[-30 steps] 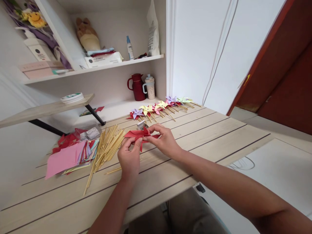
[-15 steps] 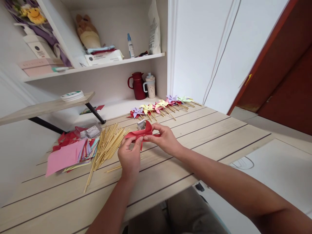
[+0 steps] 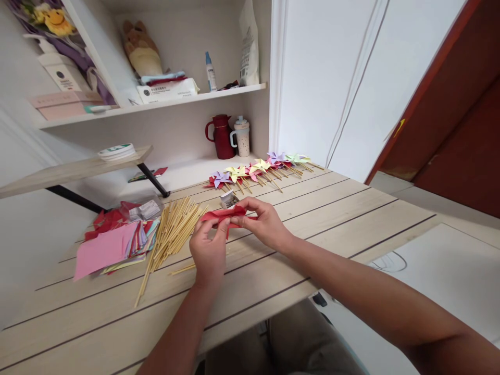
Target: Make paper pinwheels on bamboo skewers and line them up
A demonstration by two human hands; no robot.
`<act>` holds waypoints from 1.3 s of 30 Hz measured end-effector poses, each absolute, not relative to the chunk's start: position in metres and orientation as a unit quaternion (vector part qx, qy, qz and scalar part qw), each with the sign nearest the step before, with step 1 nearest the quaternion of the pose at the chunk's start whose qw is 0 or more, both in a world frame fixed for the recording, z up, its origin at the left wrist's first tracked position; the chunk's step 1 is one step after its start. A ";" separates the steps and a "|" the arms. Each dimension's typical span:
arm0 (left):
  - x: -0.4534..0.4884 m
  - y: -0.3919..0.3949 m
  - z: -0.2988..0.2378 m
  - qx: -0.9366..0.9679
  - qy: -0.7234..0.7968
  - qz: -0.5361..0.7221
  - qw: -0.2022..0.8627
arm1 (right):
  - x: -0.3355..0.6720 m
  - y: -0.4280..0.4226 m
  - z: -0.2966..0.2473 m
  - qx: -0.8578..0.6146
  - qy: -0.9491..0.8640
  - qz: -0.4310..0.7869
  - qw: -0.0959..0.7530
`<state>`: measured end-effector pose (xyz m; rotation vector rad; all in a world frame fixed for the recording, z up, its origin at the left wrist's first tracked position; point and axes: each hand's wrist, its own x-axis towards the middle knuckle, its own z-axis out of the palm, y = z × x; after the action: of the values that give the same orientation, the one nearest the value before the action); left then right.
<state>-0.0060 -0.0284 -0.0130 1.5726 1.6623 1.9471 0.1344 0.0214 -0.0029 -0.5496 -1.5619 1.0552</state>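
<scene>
Left fingers [image 3: 221,229] and right fingers [image 3: 244,222] pinched narrowly around red paper [image 3: 219,214].

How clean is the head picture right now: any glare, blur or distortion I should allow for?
In the head view, light looks soft and even, with no harsh glare on the red paper; in the same head view, the door frame leans steeply, probably wide-lens stretch; also in the head view, lettering on the white bag is too soft to read.
</scene>
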 end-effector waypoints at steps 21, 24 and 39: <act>-0.022 -0.036 -0.007 0.682 0.387 0.521 -0.337 | 0.141 0.015 0.000 -0.211 -0.734 0.251 0.594; -0.022 -0.039 -0.003 0.687 0.377 0.505 -0.362 | 0.142 0.015 0.001 -0.186 -0.739 0.232 0.605; -0.019 -0.047 0.004 0.695 0.363 0.494 -0.376 | 0.142 0.009 -0.005 -0.186 -0.723 0.184 0.639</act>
<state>-0.0192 -0.0471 0.0035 2.9352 1.5310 2.0846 0.1423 0.0088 -0.0049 -0.4238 -1.6491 0.4209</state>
